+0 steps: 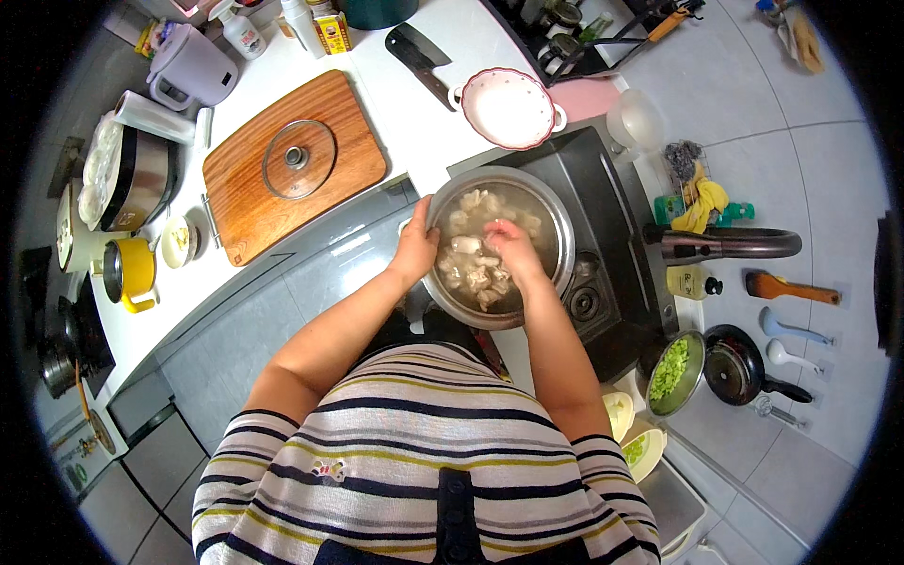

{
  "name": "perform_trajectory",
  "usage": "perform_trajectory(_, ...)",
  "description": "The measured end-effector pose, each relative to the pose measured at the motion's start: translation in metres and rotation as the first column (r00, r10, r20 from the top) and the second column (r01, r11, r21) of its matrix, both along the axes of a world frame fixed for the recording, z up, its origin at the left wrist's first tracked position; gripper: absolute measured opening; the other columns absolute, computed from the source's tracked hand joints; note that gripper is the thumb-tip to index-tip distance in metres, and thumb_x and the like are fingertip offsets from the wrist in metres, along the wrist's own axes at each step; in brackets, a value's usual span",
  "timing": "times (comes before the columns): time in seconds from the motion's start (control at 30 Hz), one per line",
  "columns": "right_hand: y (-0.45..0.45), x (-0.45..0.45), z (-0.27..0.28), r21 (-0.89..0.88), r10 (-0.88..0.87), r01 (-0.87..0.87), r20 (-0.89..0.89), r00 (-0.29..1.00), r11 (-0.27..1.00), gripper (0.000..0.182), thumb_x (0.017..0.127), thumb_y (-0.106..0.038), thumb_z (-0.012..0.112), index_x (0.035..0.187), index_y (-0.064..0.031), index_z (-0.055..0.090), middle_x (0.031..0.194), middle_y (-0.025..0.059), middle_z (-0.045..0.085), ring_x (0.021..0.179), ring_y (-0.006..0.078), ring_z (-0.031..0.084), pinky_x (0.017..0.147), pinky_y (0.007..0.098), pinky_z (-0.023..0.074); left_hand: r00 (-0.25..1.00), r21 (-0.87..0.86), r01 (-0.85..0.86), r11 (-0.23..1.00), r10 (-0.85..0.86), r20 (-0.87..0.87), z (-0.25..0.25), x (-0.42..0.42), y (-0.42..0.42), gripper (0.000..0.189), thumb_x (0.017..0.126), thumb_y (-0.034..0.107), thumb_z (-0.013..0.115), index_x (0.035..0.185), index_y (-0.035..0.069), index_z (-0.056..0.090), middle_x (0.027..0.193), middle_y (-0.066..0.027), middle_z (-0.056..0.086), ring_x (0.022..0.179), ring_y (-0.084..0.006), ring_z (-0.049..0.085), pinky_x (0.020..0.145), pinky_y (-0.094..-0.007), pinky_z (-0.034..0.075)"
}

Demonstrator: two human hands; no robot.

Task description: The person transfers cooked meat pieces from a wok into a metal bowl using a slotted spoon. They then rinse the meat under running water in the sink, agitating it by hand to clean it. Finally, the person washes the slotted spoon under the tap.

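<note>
A round stainless steel bowl (565, 236) is at the front edge of the dark sink (628, 282). Cloudy water fills it, with several pale pieces of bone-in meat (482, 275) lying in the liquid. My left hand (415, 244) grips the bowl's left rim, thumb towards the inside. Inside the bowl, my right hand (514, 248) reaches into the water among the meat. Its fingertips are partly under the cloudy surface, so whether they hold a piece is hidden.
Behind the bowl stands a white two-handled dish (508, 109), beside a cleaver (424, 67). A glass lid (299, 159) rests on a wooden cutting board (233, 219). The faucet (727, 244) juts out at right, near a metal bowl of chopped green vegetables (669, 371).
</note>
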State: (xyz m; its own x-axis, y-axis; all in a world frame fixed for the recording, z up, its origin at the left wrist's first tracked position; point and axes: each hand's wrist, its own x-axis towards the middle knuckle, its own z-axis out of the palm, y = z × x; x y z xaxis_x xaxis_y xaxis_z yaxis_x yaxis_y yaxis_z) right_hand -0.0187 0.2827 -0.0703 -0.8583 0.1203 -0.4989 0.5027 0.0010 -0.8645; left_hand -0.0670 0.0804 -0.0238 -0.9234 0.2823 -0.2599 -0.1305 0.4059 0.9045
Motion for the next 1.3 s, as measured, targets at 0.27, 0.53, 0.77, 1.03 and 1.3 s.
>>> perform_trajectory(0.27, -0.049, -0.005, 0.06, 0.639, 0.465, -0.375, 0.032, 0.885, 0.671, 0.058, 0.077, -0.014, 0.059, 0.133, -0.0144, 0.043, 0.123, 0.0181, 0.055, 0.111, 0.0354, 0.054, 0.093, 0.0415, 0.0442, 1.0, 0.033, -0.002, 0.999, 0.001, 0.012, -0.006, -0.001, -0.003, 0.058, 0.086, -0.001, 0.047, 0.139, 0.011, 0.029, 0.12, -0.0293, 0.053, 0.114, -0.0421, 0.052, 0.096, -0.0405, 0.042)
perform_trajectory(0.53, -0.04, -0.007, 0.007, 0.556, 0.245, -0.23, 0.047, 0.968, 0.799, 0.036, 0.092, -0.028, 0.051, 0.117, -0.0021, 0.053, 0.105, 0.0192, 0.061, 0.095, 0.0345, 0.061, 0.083, 0.0403, 0.0471, 1.0, 0.01, 0.007, 1.0, -0.007, -0.018, -0.009, -0.001, -0.002, 0.058, 0.086, -0.001, 0.047, 0.139, 0.011, 0.029, 0.12, -0.0294, 0.053, 0.114, -0.042, 0.052, 0.096, -0.0408, 0.042)
perform_trajectory(0.77, -0.013, 0.004, 0.012, -0.254, 0.026, 0.006, 0.12, 0.992, 0.967, 0.036, 0.092, -0.021, 0.054, 0.119, 0.0021, 0.05, 0.098, 0.0089, 0.06, 0.086, 0.0177, 0.055, 0.081, 0.0303, 0.0425, 1.0, -0.012, 0.001, 1.0, -0.001, 0.007, -0.004, -0.001, -0.002, 0.058, 0.086, -0.002, 0.047, 0.139, 0.011, 0.029, 0.12, -0.03, 0.053, 0.114, -0.0421, 0.051, 0.096, -0.0411, 0.041)
perform_trajectory(1.03, -0.041, -0.01, 0.042, 0.706, 0.347, -0.222, -0.036, 0.937, 0.673, 0.045, 0.083, -0.024, 0.061, 0.124, -0.011, 0.048, 0.113, 0.0187, 0.059, 0.104, 0.0363, 0.058, 0.089, 0.044, 0.0453, 1.0, -0.009, -0.005, 1.0, 0.005, 0.015, 0.002, -0.001, -0.002, 0.058, 0.086, -0.002, 0.046, 0.14, 0.011, 0.029, 0.122, -0.029, 0.052, 0.116, -0.0419, 0.05, 0.097, -0.0405, 0.041)
perform_trajectory(1.3, -0.05, -0.018, 0.012, 0.756, 0.343, -0.337, 0.159, 0.926, 0.561, 0.024, 0.09, -0.024, 0.049, 0.104, -0.0051, 0.055, 0.094, 0.0228, 0.063, 0.088, 0.0409, 0.061, 0.079, 0.0459, 0.0486, 0.999, 0.031, 0.01, 0.999, -0.011, 0.047, -0.002, -0.002, -0.002, 0.058, 0.086, -0.001, 0.046, 0.14, 0.01, 0.029, 0.124, -0.029, 0.051, 0.117, -0.041, 0.049, 0.099, -0.0399, 0.04)
